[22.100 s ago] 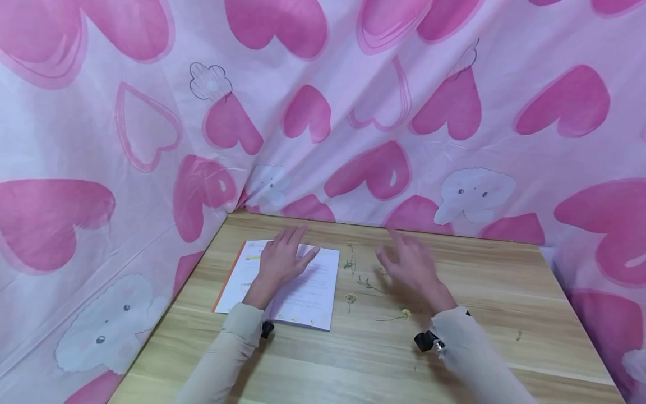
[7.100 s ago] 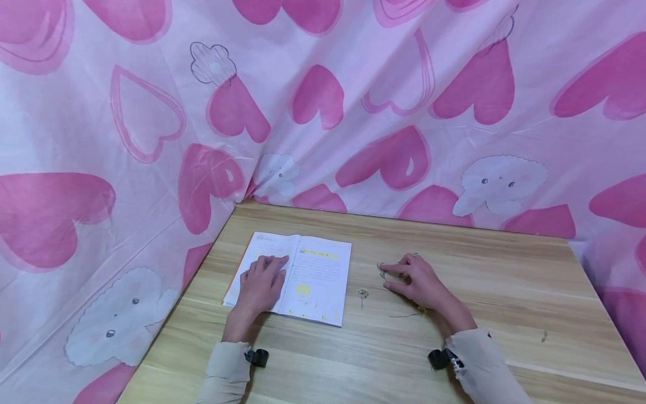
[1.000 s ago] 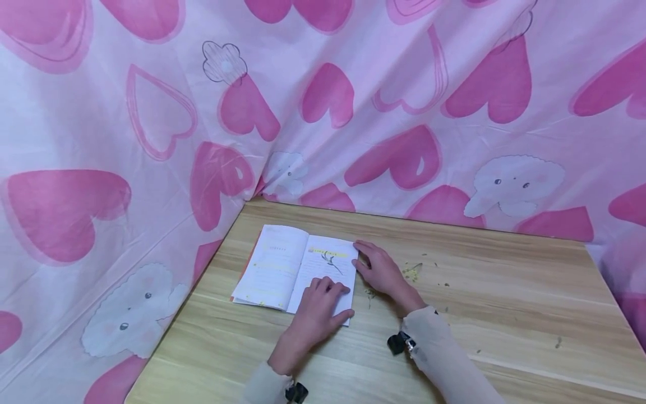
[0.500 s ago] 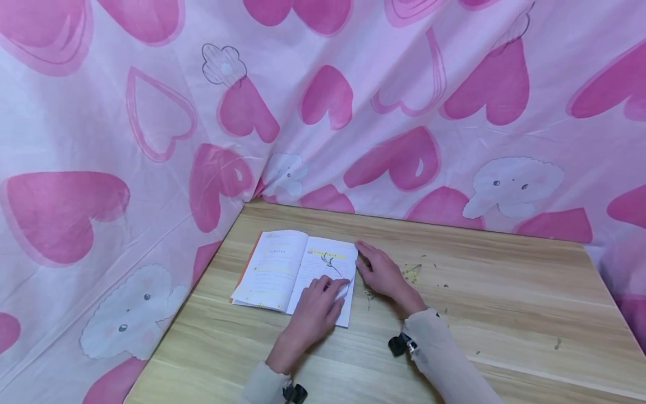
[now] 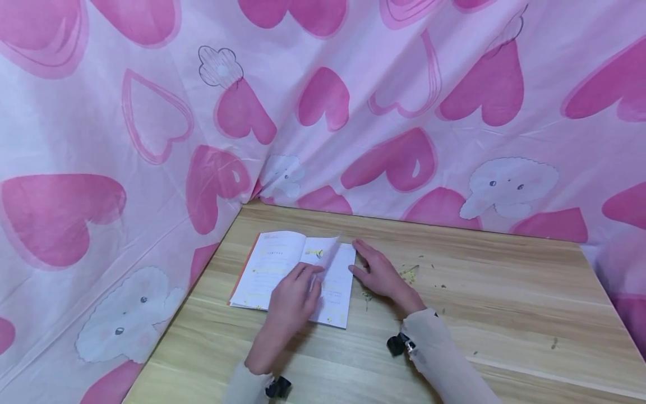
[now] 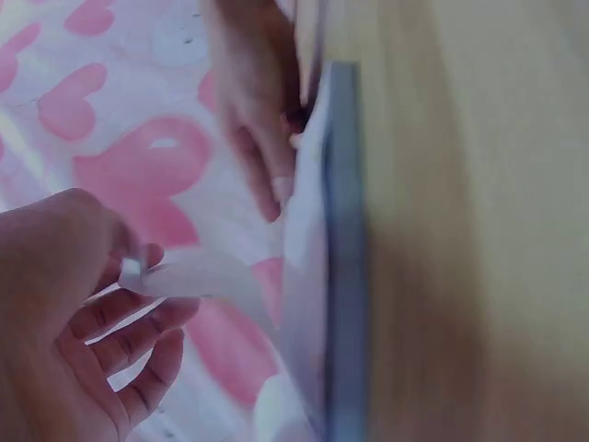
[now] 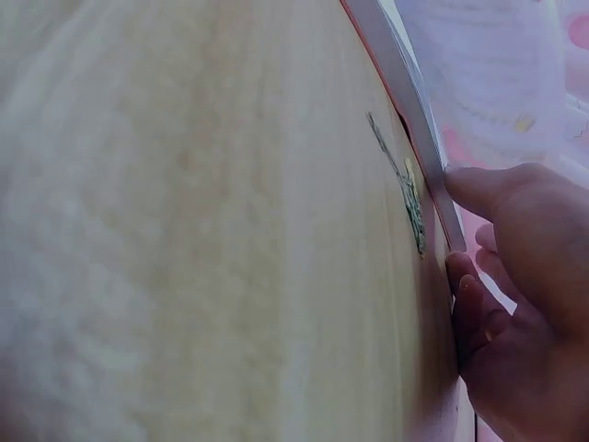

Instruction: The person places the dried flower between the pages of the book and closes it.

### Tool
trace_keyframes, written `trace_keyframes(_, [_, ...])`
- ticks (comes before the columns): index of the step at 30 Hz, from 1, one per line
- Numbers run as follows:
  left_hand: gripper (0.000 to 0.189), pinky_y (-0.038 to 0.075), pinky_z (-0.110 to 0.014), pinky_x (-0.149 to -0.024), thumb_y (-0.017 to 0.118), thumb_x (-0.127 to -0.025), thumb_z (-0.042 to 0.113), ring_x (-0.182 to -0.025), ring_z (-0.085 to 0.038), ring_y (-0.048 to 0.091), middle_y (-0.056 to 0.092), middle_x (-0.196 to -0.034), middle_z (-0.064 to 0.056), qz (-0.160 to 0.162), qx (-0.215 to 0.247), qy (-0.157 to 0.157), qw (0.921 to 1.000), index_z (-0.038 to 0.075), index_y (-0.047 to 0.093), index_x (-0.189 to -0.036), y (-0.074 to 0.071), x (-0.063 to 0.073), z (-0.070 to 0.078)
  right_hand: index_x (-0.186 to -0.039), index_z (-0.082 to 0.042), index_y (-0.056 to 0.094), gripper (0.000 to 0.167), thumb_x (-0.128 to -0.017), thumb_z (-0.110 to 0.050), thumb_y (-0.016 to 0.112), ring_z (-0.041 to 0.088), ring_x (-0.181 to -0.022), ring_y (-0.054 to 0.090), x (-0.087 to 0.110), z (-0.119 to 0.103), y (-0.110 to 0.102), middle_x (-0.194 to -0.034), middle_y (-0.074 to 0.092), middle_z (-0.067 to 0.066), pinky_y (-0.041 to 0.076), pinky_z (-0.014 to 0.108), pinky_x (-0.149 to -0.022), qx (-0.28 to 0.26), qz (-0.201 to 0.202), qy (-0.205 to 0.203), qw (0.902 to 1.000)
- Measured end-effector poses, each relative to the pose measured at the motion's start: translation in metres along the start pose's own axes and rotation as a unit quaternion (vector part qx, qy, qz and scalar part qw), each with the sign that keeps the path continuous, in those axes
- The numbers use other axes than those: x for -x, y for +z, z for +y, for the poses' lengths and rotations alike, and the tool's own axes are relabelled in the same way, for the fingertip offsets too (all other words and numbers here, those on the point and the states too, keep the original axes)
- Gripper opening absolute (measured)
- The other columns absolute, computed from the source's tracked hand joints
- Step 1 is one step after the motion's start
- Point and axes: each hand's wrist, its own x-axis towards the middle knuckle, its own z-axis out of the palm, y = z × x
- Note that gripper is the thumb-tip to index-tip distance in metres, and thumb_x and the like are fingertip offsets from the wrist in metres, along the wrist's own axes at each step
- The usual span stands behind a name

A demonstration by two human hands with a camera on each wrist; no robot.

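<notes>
An open book (image 5: pixel 270 272) with an orange cover edge lies on the table. My left hand (image 5: pixel 292 294) pinches its right-hand page (image 5: pixel 329 252), which is lifted and curving leftward. The left wrist view shows that page (image 6: pixel 207 276) between thumb and fingers. Part of a dark plant sprig (image 5: pixel 319 255) shows on the page beneath; the lifted sheet hides the rest. My right hand (image 5: pixel 381 275) rests at the book's right edge. In the right wrist view its thumb (image 7: pixel 474 189) touches the page edge and the other fingers lie near the corner.
A small dried flower sprig (image 5: pixel 367 300) lies just right of the book. Another with yellow blossoms (image 5: pixel 410 274) lies beyond the right hand, with several plant crumbs around. Behind the wooden table (image 5: pixel 504 292) hangs a pink curtain (image 5: pixel 383 56) printed with hearts.
My left hand has moved left, lifting the right-hand page and folding it over the sprig, so a printed page underneath shows. The right hand has stayed at the book's edge.
</notes>
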Motion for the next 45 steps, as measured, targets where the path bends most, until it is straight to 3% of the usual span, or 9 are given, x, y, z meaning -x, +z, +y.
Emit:
trace_keyframes(4, [0.028,0.062,-0.042,-0.082,0.059,-0.111,0.036,-0.098,-0.021,0.076,0.076,-0.116,0.001,0.032,0.016,-0.039,0.9986,0.016,0.078,-0.12,-0.018,-0.003,-0.002,-0.168,-0.006,0.036,0.073,-0.108,-0.032,0.068,0.033,-0.166,0.029,0.0,0.001,0.0,-0.178,0.031,0.014,0.029,0.054,-0.133,-0.004,-0.009,-0.001,0.9999])
trace_keyframes(8, [0.031,0.062,-0.046,-0.082,0.062,-0.109,0.041,-0.102,-0.024,0.077,0.076,-0.116,0.001,0.052,0.016,-0.072,0.9959,0.017,0.079,-0.12,-0.033,-0.003,-0.006,-0.168,-0.008,0.036,0.071,-0.109,-0.032,0.067,0.033,-0.166,0.03,0.001,0.0,0.0,-0.178,0.031,0.012,0.029,0.054,-0.133,-0.006,-0.016,0.005,0.9998])
trace_keyframes(18, [0.024,0.063,-0.046,-0.073,0.077,-0.098,0.016,-0.096,-0.028,0.078,0.078,-0.116,-0.005,0.083,-0.021,-0.089,0.9924,0.013,0.08,-0.122,-0.054,0.0,-0.025,-0.168,-0.008,0.038,0.069,-0.109,-0.03,0.067,0.037,-0.163,0.035,0.002,0.002,0.002,-0.178,0.033,0.009,0.032,0.057,-0.131,0.005,-0.007,0.005,1.0])
trace_keyframes(24, [0.031,0.058,-0.047,-0.059,0.084,-0.094,0.02,-0.08,-0.034,0.076,0.078,-0.117,-0.012,0.092,-0.048,-0.109,0.9887,0.01,0.079,-0.123,-0.063,0.004,-0.041,-0.168,-0.009,0.038,0.069,-0.109,-0.03,0.066,0.036,-0.162,0.036,0.002,0.002,0.003,-0.178,0.032,0.008,0.033,0.057,-0.13,0.008,-0.011,-0.002,0.9999])
trace_keyframes(27, [0.038,0.06,-0.051,-0.064,0.087,-0.092,0.026,-0.087,-0.039,0.078,0.077,-0.117,-0.015,0.084,-0.067,-0.124,0.9865,0.009,0.079,-0.125,-0.065,0.004,-0.049,-0.167,-0.01,0.039,0.067,-0.109,-0.029,0.067,0.035,-0.161,0.038,0.002,0.002,0.003,-0.178,0.034,0.008,0.035,0.057,-0.129,0.005,-0.013,-0.007,0.9999])
trace_keyframes(34, [0.063,0.063,-0.052,-0.074,0.096,-0.083,0.037,-0.104,-0.041,0.076,0.073,-0.131,-0.02,0.021,-0.101,-0.189,0.9765,0.006,0.074,-0.134,-0.066,0.005,-0.07,-0.167,-0.009,0.041,0.066,-0.109,-0.031,0.066,0.035,-0.158,0.042,0.002,0.001,0.002,-0.177,0.036,0.008,0.037,0.056,-0.128,0.008,-0.015,-0.009,0.9998])
trace_keyframes(45, [0.061,0.061,-0.061,-0.083,0.093,-0.087,0.032,-0.111,-0.046,0.074,0.07,-0.137,-0.026,-0.05,-0.106,-0.249,0.9613,0.004,0.073,-0.137,-0.054,0.014,-0.1,-0.168,-0.011,0.04,0.066,-0.111,-0.033,0.064,0.034,-0.162,0.037,0.003,0.002,0.002,-0.177,0.035,0.007,0.034,0.055,-0.13,0.002,-0.023,0.002,0.9997])
